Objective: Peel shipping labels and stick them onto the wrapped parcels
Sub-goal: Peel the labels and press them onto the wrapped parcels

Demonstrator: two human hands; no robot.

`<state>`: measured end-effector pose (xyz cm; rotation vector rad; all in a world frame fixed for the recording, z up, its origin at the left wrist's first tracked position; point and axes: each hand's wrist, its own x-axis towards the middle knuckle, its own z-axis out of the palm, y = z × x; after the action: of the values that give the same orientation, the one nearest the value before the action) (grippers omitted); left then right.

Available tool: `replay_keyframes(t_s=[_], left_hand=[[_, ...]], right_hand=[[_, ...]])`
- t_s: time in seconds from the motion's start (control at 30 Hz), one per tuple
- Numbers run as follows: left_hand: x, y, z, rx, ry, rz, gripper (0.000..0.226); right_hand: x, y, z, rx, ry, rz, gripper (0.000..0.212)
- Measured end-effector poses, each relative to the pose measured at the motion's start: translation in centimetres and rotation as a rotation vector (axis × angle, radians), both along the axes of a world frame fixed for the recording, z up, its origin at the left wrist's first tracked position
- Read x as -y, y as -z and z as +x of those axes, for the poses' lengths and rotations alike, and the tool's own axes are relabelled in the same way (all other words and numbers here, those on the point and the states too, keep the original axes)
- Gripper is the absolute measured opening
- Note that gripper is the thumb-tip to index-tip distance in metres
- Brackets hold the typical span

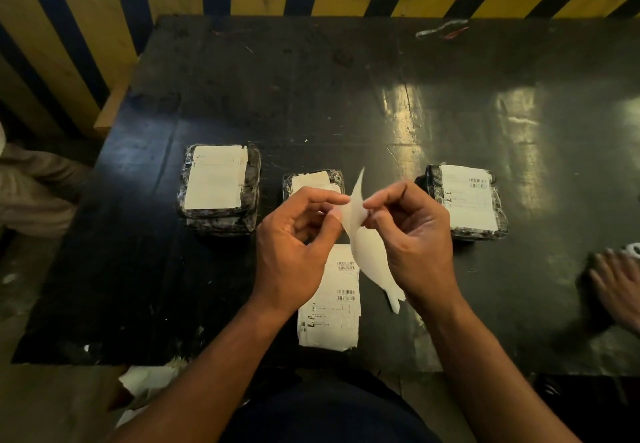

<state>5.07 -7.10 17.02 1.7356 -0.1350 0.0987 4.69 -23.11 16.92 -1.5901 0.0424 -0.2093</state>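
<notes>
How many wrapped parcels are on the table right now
3. The left parcel lies on the black table, the middle parcel sits partly hidden behind the left hand, and the right parcel lies beyond the right hand.

the middle parcel (313, 181) sits mostly hidden behind the left hand (294, 245), only its top edge and a strip of label showing. the print on the label stack (332, 307) is too small to read, and its upper left corner is covered by that same hand. far right, another person's hand (616, 283) is blurred and cut off by the edge.
</notes>
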Motion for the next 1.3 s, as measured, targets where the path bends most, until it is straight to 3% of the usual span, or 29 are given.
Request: replay_keyframes(t_s=[0.1, 0.2, 0.3, 0.43, 0.6, 0.77, 1.0, 1.3], left_hand=[[-0.2, 0.9, 0.1, 0.031, -0.021, 0.067, 0.016], [0.0, 1.0, 0.0, 0.052, -0.021, 0.106, 0.018], [0.0, 0.8, -0.1, 0.069, -0.022, 0.116, 0.018], [-0.1, 0.7, -0.2, 0.042, -0.024, 0.043, 0.022], [0.0, 0.6, -0.4, 0.058, -0.103, 0.043, 0.026], [0.1, 0.7, -0.4, 0.035, -0.174, -0.011, 0.034], [-0.5, 1.8, 0.3, -0.011, -0.183, 0.001, 0.04], [-4.3, 4.7, 1.0, -0.073, -0.134, 0.129, 0.044]], right_hand=[[0.0, 0.5, 0.0, 0.047, 0.069, -0.169, 0.024], [-0.3, 0.7, -0.3, 0.069, 0.071, -0.201, 0.02], [-0.7, 0.6, -0.5, 0.045, 0.041, -0.129, 0.012], [-0.8, 0.3, -0.5, -0.03, -0.023, 0.045, 0.02], [-0.9, 0.2, -0.1, -0.05, 0.031, 0.095, 0.015], [-0.6, 0.9, 0.1, -0.034, 0.164, 0.021, 0.023], [-1.2, 2.2, -0.2, 0.018, 0.236, -0.098, 0.052], [2.2, 6.3, -0.2, -0.047, 0.309, -0.21, 0.052]])
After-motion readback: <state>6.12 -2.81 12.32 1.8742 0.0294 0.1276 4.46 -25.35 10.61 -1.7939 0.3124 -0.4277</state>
